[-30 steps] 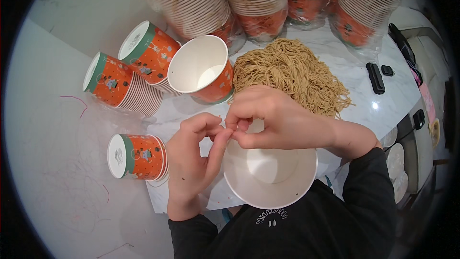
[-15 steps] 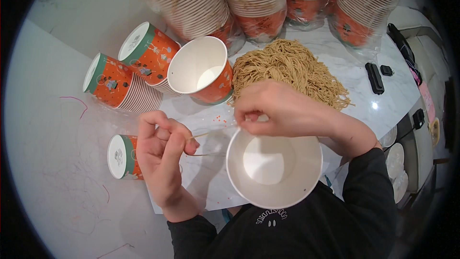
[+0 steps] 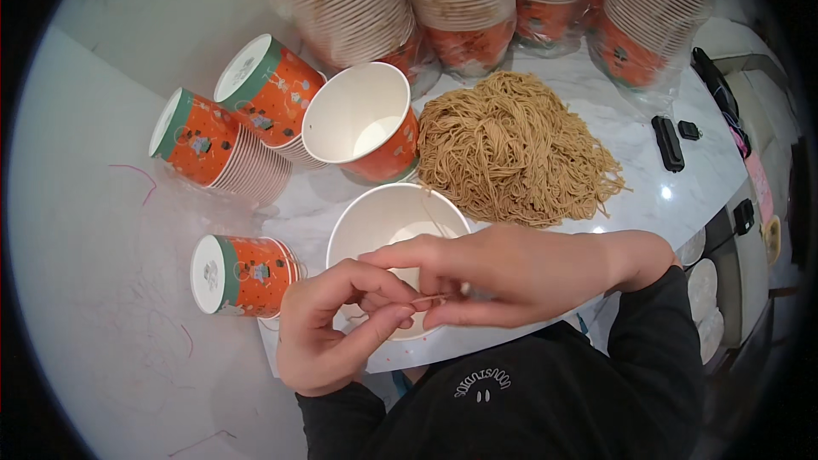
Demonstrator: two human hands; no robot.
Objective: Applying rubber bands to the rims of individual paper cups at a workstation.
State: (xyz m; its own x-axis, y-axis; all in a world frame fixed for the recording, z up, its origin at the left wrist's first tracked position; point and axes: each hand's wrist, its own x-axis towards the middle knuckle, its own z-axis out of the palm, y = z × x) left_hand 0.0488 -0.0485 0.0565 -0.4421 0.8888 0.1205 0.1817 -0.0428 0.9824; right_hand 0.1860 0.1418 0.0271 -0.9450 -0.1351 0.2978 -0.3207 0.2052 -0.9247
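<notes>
My left hand (image 3: 336,332) and my right hand (image 3: 486,277) meet just in front of my chest, fingertips almost touching. Between them runs a thin tan cord (image 3: 429,299), pinched by the fingers of both. Behind and partly under my hands is a white-lined paper bucket (image 3: 362,221); they hide its near side. A loose tan strand (image 3: 436,206) crosses its far rim. Beyond it lies a big heap of tan cord strands (image 3: 520,149). Another open orange paper bucket (image 3: 358,115), white inside, stands against the heap's left side.
Orange buckets with green bands lie on their sides at left: two nested stacks (image 3: 200,140) (image 3: 273,89) and a shorter one (image 3: 256,273). Tall plastic-wrapped bucket stacks (image 3: 464,13) line the back. Black devices (image 3: 667,143) sit at right on the marble-patterned table (image 3: 579,89).
The bucket has moved left and away from my body. My right hand has come down nearer my chest, and my left hand has moved right and lower, so the two now meet.
</notes>
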